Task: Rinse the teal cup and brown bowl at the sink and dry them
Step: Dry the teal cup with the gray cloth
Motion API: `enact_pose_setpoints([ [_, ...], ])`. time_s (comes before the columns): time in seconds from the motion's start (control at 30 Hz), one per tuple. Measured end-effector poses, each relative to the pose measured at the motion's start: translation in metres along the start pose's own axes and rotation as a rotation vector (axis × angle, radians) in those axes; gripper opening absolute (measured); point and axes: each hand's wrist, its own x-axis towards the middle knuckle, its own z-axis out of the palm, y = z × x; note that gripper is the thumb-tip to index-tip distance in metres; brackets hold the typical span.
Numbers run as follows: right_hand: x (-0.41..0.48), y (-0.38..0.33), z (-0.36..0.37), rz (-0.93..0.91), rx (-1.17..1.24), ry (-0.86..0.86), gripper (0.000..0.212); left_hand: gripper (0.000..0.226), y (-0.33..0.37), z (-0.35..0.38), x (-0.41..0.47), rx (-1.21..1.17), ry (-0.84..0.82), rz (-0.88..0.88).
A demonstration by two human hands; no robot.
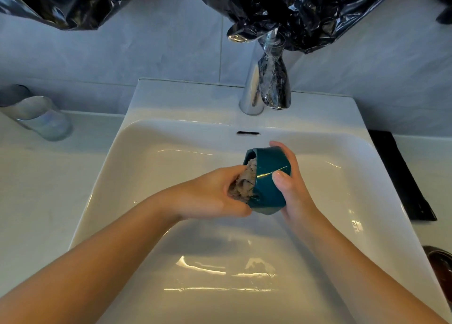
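Right hand (291, 191): curling round the teal cup (269, 177), thumb on the near wall and fingers wrapping the far side, holding it tipped with its mouth facing left above the basin of the sink (171, 250).

Left hand (208, 194): pinching a grey cloth (242, 184) and pressing it into the cup's mouth.

Step in hand, as judged: drying the cup's inside. Its rinse is looking done, since no water is showing at the tap (252, 91), which is wearing black plastic (274, 84).

Brown bowl (439, 257): sitting on the counter at the right edge, partly in view and well apart from both hands — its rinse and dry are likely remaining.

Glass tumbler (41, 118) is standing on the left counter; black mat (401, 174) is lying right of the sink.
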Motion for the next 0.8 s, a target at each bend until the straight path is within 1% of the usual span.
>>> enact_pose_setpoints([
  [0.07, -0.001, 0.001, 0.000, -0.044, -0.089, -0.048, 0.064, 0.044, -0.004, -0.001, -0.003, -0.158, -0.012, -0.013],
  [0.1, -0.002, 0.000, 0.002, -0.067, -0.133, -0.064, 0.064, 0.038, -0.006, 0.000, -0.004, -0.221, 0.002, -0.010],
  [0.17, -0.004, -0.001, 0.007, -0.126, -0.207, -0.085, 0.066, 0.025, -0.008, 0.003, -0.004, -0.281, 0.059, 0.004],
  [0.23, -0.003, 0.000, 0.008, -0.139, -0.244, -0.099, 0.069, 0.022, -0.013, 0.005, -0.003, -0.280, 0.120, 0.018],
  [0.3, -0.002, -0.002, 0.010, -0.088, -0.222, -0.109, 0.072, 0.028, -0.018, 0.004, -0.002, -0.251, 0.186, 0.028],
  [0.33, -0.001, -0.003, 0.011, -0.029, -0.171, -0.097, 0.076, 0.030, -0.018, 0.003, -0.002, -0.236, 0.210, 0.037],
  [0.4, 0.001, -0.008, 0.012, 0.139, -0.014, -0.068, 0.093, 0.028, -0.016, 0.004, -0.004, -0.214, 0.253, 0.051],
  [0.43, 0.000, -0.011, 0.012, 0.205, 0.052, -0.082, 0.097, 0.028, -0.014, 0.006, -0.006, -0.190, 0.280, 0.065],
  [0.47, 0.000, -0.013, 0.010, 0.260, 0.099, -0.114, 0.096, 0.030, -0.011, 0.008, -0.007, -0.130, 0.313, 0.086],
  [0.5, -0.001, -0.017, 0.009, 0.312, 0.140, -0.145, 0.092, 0.033, -0.008, 0.009, -0.009, -0.007, 0.345, 0.109],
  [0.53, -0.002, -0.020, 0.009, 0.353, 0.173, -0.163, 0.085, 0.036, -0.006, 0.010, -0.010, 0.176, 0.366, 0.129],
  [0.57, -0.002, -0.021, 0.009, 0.385, 0.206, -0.167, 0.078, 0.038, -0.005, 0.010, -0.010, 0.372, 0.371, 0.151],
  [0.6, -0.001, -0.022, 0.008, 0.406, 0.227, -0.162, 0.074, 0.037, -0.003, 0.011, -0.011, 0.508, 0.361, 0.171],
  [0.63, -0.001, -0.022, 0.010, 0.412, 0.232, -0.149, 0.072, 0.036, -0.003, 0.011, -0.010, 0.553, 0.337, 0.184],
  [0.67, -0.001, -0.021, 0.011, 0.397, 0.217, -0.134, 0.071, 0.035, -0.001, 0.012, -0.010, 0.509, 0.300, 0.190],
  [0.7, -0.002, -0.021, 0.013, 0.361, 0.181, -0.119, 0.074, 0.035, 0.000, 0.013, -0.010, 0.393, 0.262, 0.191],
  [0.77, -0.002, -0.017, 0.014, 0.235, 0.064, -0.072, 0.092, 0.037, 0.000, 0.015, -0.011, 0.080, 0.197, 0.179],
  [0.8, -0.003, -0.016, 0.014, 0.180, 0.017, -0.050, 0.103, 0.038, -0.001, 0.015, -0.011, -0.031, 0.188, 0.175],
])
